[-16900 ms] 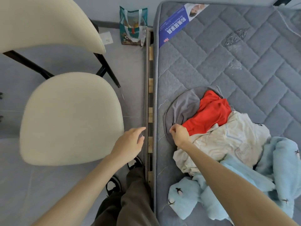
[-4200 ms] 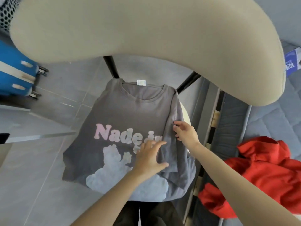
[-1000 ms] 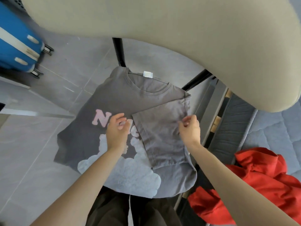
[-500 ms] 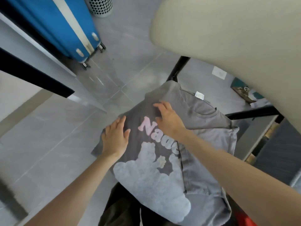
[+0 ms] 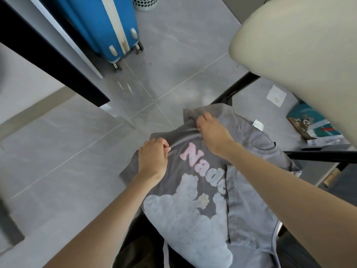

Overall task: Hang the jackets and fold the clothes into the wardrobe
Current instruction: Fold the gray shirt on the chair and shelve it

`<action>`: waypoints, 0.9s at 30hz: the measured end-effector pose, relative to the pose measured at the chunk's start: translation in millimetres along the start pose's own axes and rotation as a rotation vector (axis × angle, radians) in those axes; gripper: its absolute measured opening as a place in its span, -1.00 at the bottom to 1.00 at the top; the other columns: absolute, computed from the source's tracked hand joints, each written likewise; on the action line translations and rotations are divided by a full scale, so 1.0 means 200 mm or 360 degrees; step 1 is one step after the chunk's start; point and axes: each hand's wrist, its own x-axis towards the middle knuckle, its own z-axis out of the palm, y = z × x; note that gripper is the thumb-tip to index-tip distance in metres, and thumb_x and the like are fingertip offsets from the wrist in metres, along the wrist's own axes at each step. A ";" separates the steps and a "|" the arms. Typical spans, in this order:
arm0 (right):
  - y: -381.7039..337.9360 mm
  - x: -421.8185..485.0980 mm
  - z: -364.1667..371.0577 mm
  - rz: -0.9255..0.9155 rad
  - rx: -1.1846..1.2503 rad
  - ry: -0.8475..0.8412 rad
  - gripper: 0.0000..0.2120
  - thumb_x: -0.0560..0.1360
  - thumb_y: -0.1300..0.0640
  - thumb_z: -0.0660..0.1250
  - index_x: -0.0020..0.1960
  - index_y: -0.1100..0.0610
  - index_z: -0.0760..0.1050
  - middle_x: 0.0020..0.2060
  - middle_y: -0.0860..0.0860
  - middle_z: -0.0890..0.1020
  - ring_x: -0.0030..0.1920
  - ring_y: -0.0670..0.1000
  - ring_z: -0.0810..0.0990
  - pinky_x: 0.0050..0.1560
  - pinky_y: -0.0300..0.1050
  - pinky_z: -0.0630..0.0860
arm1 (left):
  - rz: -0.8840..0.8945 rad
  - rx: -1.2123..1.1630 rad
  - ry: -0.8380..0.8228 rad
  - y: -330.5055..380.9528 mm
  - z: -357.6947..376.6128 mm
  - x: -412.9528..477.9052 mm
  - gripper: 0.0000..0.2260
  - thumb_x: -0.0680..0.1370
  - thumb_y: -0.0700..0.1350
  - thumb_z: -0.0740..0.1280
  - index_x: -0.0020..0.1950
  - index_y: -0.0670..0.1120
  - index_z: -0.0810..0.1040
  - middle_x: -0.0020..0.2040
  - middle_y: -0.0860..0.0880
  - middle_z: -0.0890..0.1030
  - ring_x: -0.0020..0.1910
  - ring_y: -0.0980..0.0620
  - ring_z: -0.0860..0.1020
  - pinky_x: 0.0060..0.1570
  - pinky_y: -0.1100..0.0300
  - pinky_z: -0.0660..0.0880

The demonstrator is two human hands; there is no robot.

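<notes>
Both hands pinch a grey T-shirt (image 5: pixel 241 190) on a chair: left hand (image 5: pixel 152 161) at the left sleeve, right hand (image 5: pixel 212 132) farther. Folding looks underway; next, likely fold that side rightward.

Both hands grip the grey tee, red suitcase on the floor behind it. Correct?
No: the suitcase is blue, not red; the head view shows it. The rest holds: left hand and right hand both grip the grey tee, suitcase on the floor behind it.
</notes>
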 end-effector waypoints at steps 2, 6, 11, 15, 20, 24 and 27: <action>0.03 -0.08 -0.02 -0.0042 -0.0107 -0.0006 -0.81 0.58 0.32 0.19 0.18 0.18 0.35 0.11 0.10 0.39 0.07 0.10 0.43 -0.20 -0.05 0.37 | 0.0046 -0.0083 -0.0083 0.00 -0.02 -0.04 -0.86 0.62 -0.06 0.25 0.04 -0.07 0.56 -0.04 -0.01 0.61 -0.02 -0.04 0.55 0.01 0.08 0.43; 0.11 -0.30 -0.06 -0.0072 -0.0412 -0.0373 -0.79 0.59 0.28 0.13 0.21 0.17 0.36 0.13 0.08 0.44 0.13 0.11 0.46 -0.08 -0.04 0.41 | 0.0147 -0.0226 -0.0601 0.05 -0.02 -0.19 -0.91 0.58 -0.03 0.30 -0.07 -0.01 0.55 -0.13 0.07 0.62 -0.10 0.05 0.58 -0.03 0.12 0.48; 0.10 -0.43 -0.06 0.0128 -0.0511 -0.0929 -0.76 0.58 0.17 0.14 0.17 0.14 0.51 0.16 0.10 0.57 0.18 0.15 0.53 -0.06 -0.05 0.38 | 0.0237 -0.0068 -0.0721 0.11 0.08 -0.30 -0.85 0.61 0.02 0.23 -0.03 -0.05 0.44 -0.19 0.03 0.60 -0.10 -0.03 0.58 -0.15 0.09 0.45; 0.03 -0.36 -0.08 0.0223 -0.0256 -0.0385 -0.76 0.58 -0.01 0.16 0.13 0.12 0.44 0.04 0.08 0.60 0.06 0.13 0.56 -0.15 -0.09 0.37 | -0.0406 -0.1066 -0.0343 0.10 0.06 -0.22 -0.76 0.60 -0.05 0.27 0.09 -0.05 0.20 -0.21 -0.11 0.60 -0.37 -0.02 0.60 -0.37 0.01 0.59; -0.10 -0.16 -0.06 0.0296 0.0181 0.0048 -0.47 0.54 -0.19 0.25 0.36 0.11 0.33 0.24 0.08 0.42 0.23 0.14 0.43 0.00 0.02 0.44 | -0.0948 -0.1517 -0.0138 0.00 0.00 -0.08 -0.39 0.54 -0.11 0.38 0.41 -0.01 0.03 -0.22 -0.08 0.54 -0.41 0.05 0.56 -0.55 0.24 0.52; -0.15 0.02 -0.01 0.0673 0.0533 -0.0067 -0.38 0.53 -0.17 0.28 0.44 0.16 0.26 0.34 0.14 0.26 0.22 0.25 0.49 0.19 0.10 0.47 | -0.1183 -0.1624 -0.0230 -0.06 -0.03 -0.02 -0.63 0.52 -0.06 0.41 0.23 -0.22 0.44 -0.30 -0.09 0.48 -0.43 0.05 0.50 -0.41 0.17 0.61; -0.15 0.08 -0.01 0.0816 0.0659 -0.0047 -0.50 0.54 -0.06 0.32 0.39 0.13 0.35 0.31 0.16 0.28 0.16 0.26 0.53 0.20 0.09 0.49 | -0.1062 -0.1727 -0.0187 -0.09 -0.03 0.00 -0.78 0.51 -0.16 0.43 0.08 -0.16 0.49 -0.23 -0.08 0.50 -0.37 0.09 0.48 -0.42 0.34 0.57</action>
